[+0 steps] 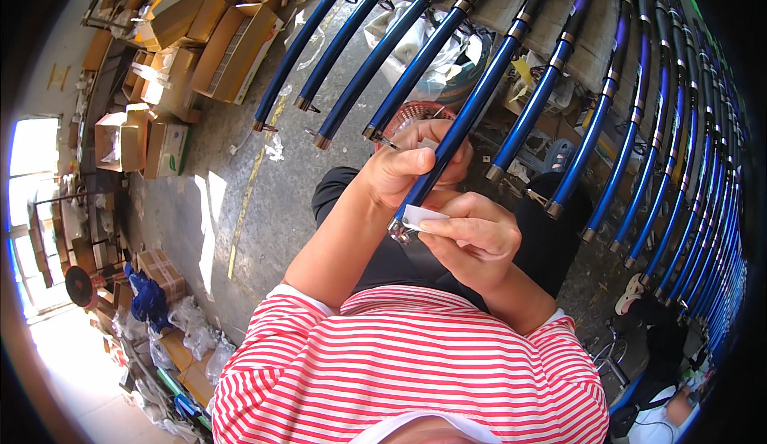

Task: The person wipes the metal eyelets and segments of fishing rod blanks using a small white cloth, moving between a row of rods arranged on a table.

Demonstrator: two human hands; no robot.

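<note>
Here, in the right hand [479,235], a small white flat slip [422,217] is pinched between thumb and fingers at the lower end of a glossy blue tubular rod [462,127]; whether the two touch fully cannot be told. Just above, that same rod is clasped by the left hand [399,171], thumb on the near side, fingers curled round beyond, presumably so that the overhanging end is kept from swinging. Below the slip, a silvery metal end fitting [399,233] is left exposed. Upward, the rod is set across the edge of a grey-brown tabletop [503,1], its end jutting out, probably so it can be reached all round. Either side, matching blue rods [511,142] are ranged in parallel; modest gaps are left nearby, but to the right they are packed tightly. Behind the left hand, a red plastic basket [417,112] is partly hidden. More elbow room is offered leftward, over grey concrete floor [264,180], before the stacked brown cardboard boxes [228,53] are met.
</note>
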